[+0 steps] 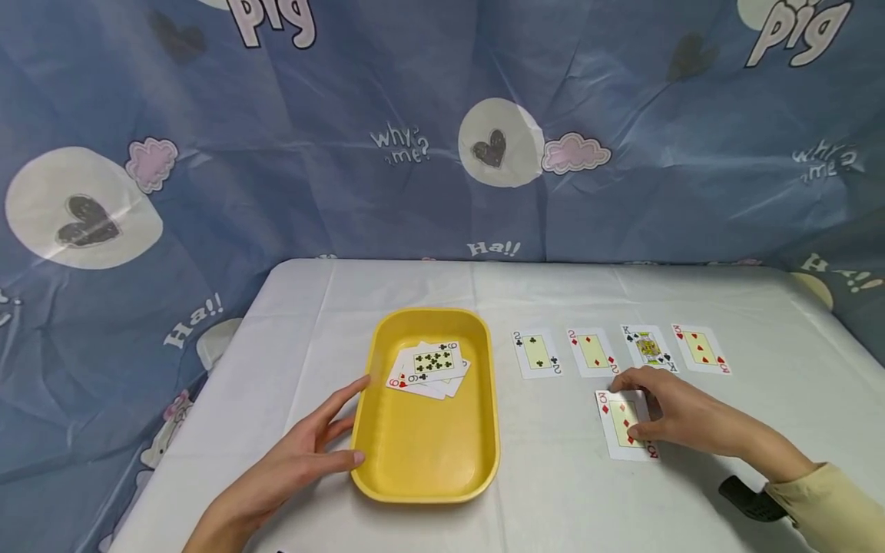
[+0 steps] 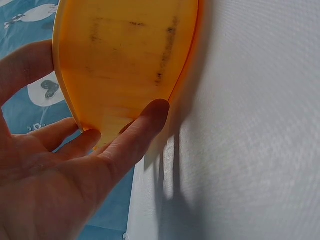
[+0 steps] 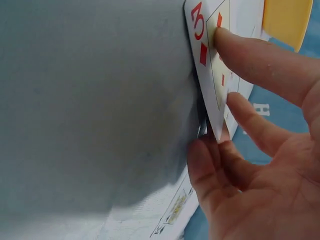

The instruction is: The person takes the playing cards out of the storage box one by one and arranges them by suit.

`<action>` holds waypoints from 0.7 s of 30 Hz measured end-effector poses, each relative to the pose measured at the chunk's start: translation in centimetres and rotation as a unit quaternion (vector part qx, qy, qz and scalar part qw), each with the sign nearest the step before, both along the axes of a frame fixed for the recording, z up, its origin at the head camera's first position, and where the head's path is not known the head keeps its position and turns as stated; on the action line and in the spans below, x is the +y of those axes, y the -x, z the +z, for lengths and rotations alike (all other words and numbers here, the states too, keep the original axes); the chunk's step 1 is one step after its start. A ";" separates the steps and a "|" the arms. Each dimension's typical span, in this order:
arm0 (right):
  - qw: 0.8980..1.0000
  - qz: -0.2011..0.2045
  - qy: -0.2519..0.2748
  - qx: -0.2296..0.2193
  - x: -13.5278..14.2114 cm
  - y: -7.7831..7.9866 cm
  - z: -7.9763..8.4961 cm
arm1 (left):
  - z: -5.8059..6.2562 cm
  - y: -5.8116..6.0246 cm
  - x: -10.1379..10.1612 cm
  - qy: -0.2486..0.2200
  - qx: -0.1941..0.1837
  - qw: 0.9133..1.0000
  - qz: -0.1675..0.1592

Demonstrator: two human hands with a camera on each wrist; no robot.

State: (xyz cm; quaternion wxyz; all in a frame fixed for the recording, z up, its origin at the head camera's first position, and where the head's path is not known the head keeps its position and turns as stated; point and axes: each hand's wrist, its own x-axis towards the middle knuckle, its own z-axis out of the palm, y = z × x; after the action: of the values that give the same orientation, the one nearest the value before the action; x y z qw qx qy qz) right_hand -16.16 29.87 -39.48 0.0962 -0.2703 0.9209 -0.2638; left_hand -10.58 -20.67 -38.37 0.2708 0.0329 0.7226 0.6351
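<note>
My right hand [image 1: 674, 411] holds the three of diamonds [image 1: 618, 418], a playing card, at the right of the table. In the right wrist view the thumb presses on the face of the card [image 3: 210, 65] and some fingers curl at its edge, which looks slightly raised. My left hand [image 1: 297, 453] touches the left side of a yellow tray [image 1: 425, 468], fingers spread along its rim and outer wall. Close up, in the left wrist view, the fingertips and thumb rest against that wall. A few overlapping cards [image 1: 433, 362] lie face up in the tray, a clubs card on top.
Beyond my right hand a row of face-up cards runs across the white table [image 1: 553, 491]: a black two [image 1: 537, 353], the two of diamonds [image 1: 592, 352], a black king [image 1: 648, 347] and a red five [image 1: 701, 348]. Behind the table hangs a blue printed cloth [image 1: 332, 192].
</note>
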 end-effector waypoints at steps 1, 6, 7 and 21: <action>1.000 0.000 -0.006 0.010 0.1 0.0 0.0 | 0.0 0.0 0.0 0.001 0.000 1.000 0.002; 0.999 0.001 0.020 0.049 -0.6 0.4 0.4 | 0.1 0.1 0.0 0.008 -0.005 1.000 0.008; 0.998 0.006 0.041 0.057 -1.0 0.6 0.5 | 0.1 0.1 0.0 0.008 -0.006 1.000 0.007; 0.962 0.139 0.236 -0.005 -14.9 4.8 3.7 | 0.0 0.0 -0.1 -0.008 0.001 1.000 0.001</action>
State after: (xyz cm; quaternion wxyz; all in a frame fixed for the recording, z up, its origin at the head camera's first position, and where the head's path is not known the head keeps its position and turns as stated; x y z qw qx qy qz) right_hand -20.97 14.96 -35.81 0.0698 -0.4092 0.7855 -0.4589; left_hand -10.55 -20.81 -38.39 0.2690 0.0354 0.7178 0.6412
